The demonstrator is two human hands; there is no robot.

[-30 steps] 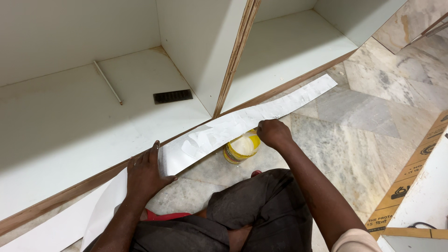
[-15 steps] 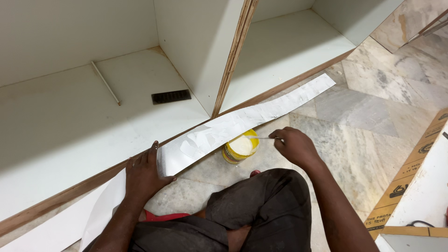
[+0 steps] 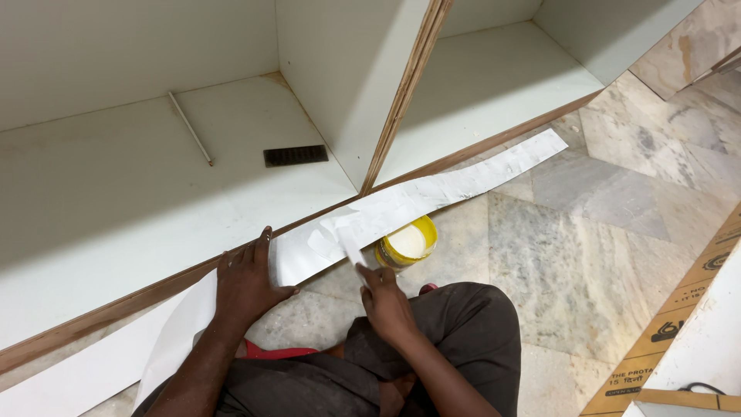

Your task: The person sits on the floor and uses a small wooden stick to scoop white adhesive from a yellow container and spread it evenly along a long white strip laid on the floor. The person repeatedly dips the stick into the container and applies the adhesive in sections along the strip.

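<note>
Marble floor fills the right of the frame, a white cabinet [image 3: 231,201] the upper left. Across the middle lies a long laminate strip [image 3: 432,193]. Left hand [image 3: 245,278] presses flat on it; right hand [image 3: 384,301], fingers closed, grips a small spreader [image 3: 351,249] touching the strip, beside a yellow glue tub [image 3: 407,243].

white laminate strip [image 3: 432,197] | yellow tub [image 3: 407,243] | grey marbled floor [image 3: 587,262]
</note>
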